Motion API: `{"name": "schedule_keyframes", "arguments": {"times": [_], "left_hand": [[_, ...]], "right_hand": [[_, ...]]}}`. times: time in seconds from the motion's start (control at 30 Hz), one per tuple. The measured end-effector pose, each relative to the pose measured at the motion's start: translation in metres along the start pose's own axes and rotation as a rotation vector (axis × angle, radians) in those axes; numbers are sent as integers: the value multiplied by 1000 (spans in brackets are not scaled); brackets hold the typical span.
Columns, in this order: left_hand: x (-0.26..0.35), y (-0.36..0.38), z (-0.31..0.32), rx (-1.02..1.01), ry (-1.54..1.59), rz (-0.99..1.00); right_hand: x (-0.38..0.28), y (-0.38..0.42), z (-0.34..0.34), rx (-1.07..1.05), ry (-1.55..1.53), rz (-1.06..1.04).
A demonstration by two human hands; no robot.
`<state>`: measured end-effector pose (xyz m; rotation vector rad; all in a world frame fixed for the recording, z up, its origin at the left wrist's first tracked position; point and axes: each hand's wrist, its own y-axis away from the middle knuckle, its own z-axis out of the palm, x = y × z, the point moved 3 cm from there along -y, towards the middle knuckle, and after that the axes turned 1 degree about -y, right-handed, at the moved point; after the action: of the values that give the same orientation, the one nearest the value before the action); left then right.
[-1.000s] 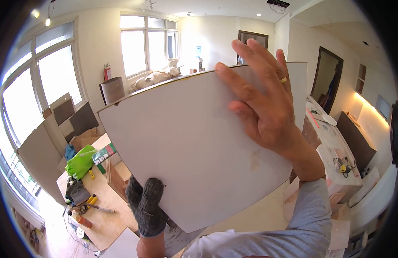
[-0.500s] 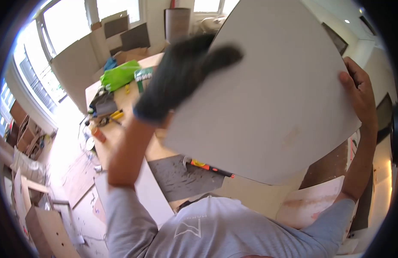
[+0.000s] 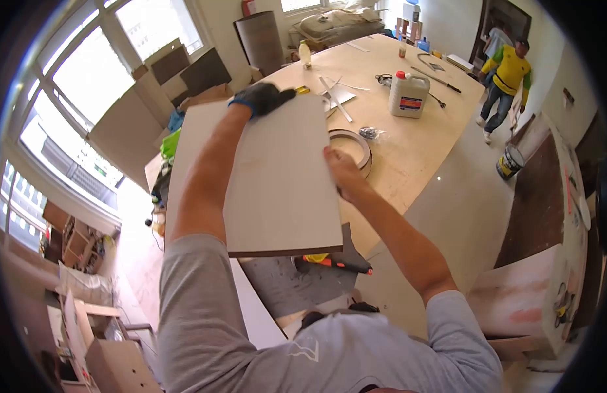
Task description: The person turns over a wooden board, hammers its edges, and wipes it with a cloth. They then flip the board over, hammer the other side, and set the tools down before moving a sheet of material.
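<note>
A white board [image 3: 284,177] with a dark edge is held over the worktable, its near edge above a dark sheet. My left hand [image 3: 264,99], in a black glove with a blue cuff, grips the board's far edge. Bare, my right hand [image 3: 344,173] is closed on its right edge, with the thumb on top and the other fingers mostly hidden below. Just past the right hand lies a roll of edge banding [image 3: 356,145]. A hammer [image 3: 339,264] with an orange and black handle shows partly from under the near edge.
On the wooden worktable [image 3: 408,160] stand a white jug [image 3: 409,95] with a red cap and a small bottle [image 3: 305,55]; white strips [image 3: 336,98] lie nearby. A person in yellow [image 3: 506,75] walks at the right, near a paint bucket [image 3: 510,162]. Panels [image 3: 130,108] lean by the windows.
The board has come down from a raised, tilted position and moved left, flatter over the table. My gloved left hand has shifted to its far edge. The jug and the person have come into view.
</note>
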<state>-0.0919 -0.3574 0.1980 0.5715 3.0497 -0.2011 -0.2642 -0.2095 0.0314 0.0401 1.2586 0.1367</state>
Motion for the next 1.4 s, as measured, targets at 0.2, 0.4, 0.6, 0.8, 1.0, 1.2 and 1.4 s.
{"name": "schedule_keyframes", "arguments": {"times": [0.2,0.4,0.6,0.8,1.0,1.2,1.4], "left_hand": [[-29,-48,76,-185,35,-16],[-51,-56,116,-105,226,-73],[-51,-34,111,22,326,-76],[-55,-36,115,55,333,-59],[-58,-40,123,58,387,-94],[-60,-38,125,77,393,-83],[-62,-18,107,26,357,-67]], "right_hand": [[4,-17,-5,-105,36,207],[-16,-1,-17,-190,109,296],[74,109,-40,-214,854,-181],[198,160,-20,-428,1443,-216],[214,143,-27,-314,1616,-293],[199,147,-27,-402,1419,-113],[121,183,6,-398,947,434]]}}
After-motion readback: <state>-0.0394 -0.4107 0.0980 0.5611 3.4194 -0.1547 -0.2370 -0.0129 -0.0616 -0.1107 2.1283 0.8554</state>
